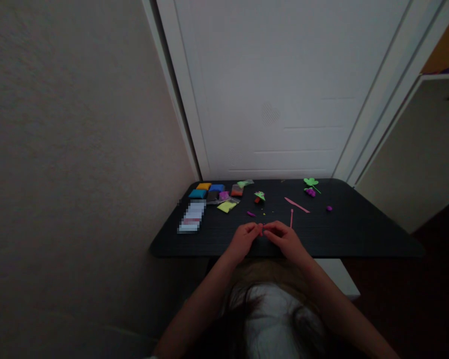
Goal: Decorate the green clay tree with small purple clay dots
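Close to the front edge of the black table, my left hand and my right hand meet with fingertips almost touching. Both are closed in a pinch; whatever sits between the fingers is too small and dim to name. Just beyond them lies a short purple piece of modelling clay, with tiny yellow crumbs near it. A pink modelling tool with a rounded tip points away beside my right hand. Farther back stands a clay mushroom figure with a green cap and a reddish stem.
Clay packets, among them a blue packet, a teal packet and a yellow packet, lie at the left by a blurred phone-like rectangle. Rightward are a pink clay knife, a purple ball and a green clover shape.
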